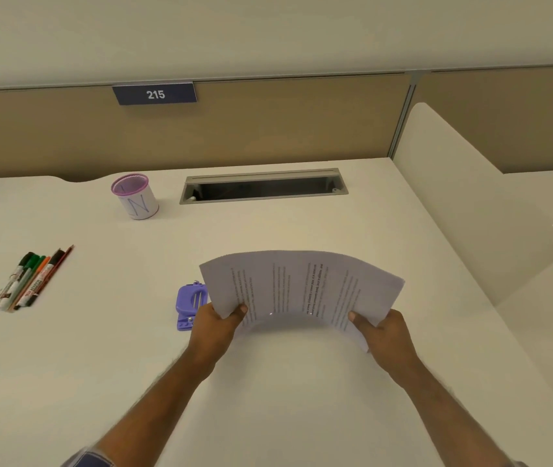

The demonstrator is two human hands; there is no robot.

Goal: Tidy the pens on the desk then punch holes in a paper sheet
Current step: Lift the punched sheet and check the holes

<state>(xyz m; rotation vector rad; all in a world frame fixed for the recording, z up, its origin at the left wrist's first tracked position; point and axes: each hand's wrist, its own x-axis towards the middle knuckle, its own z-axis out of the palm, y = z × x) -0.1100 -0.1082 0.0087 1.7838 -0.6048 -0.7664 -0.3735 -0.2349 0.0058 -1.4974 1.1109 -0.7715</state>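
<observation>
At upper left of the desk (99, 332) stands a pink-rimmed cup (135, 196), beside a cable slot (263, 185) at top centre. Pens (29, 279) lie bunched together at far left. A purple punch (190, 306) sits left of centre, its right edge hidden behind the paper (302, 284). The paper, printed and bowed upward, is held above mid-desk: the left hand (216, 326) pinches its lower left corner, the right hand (383, 332) grips the lower right.
</observation>
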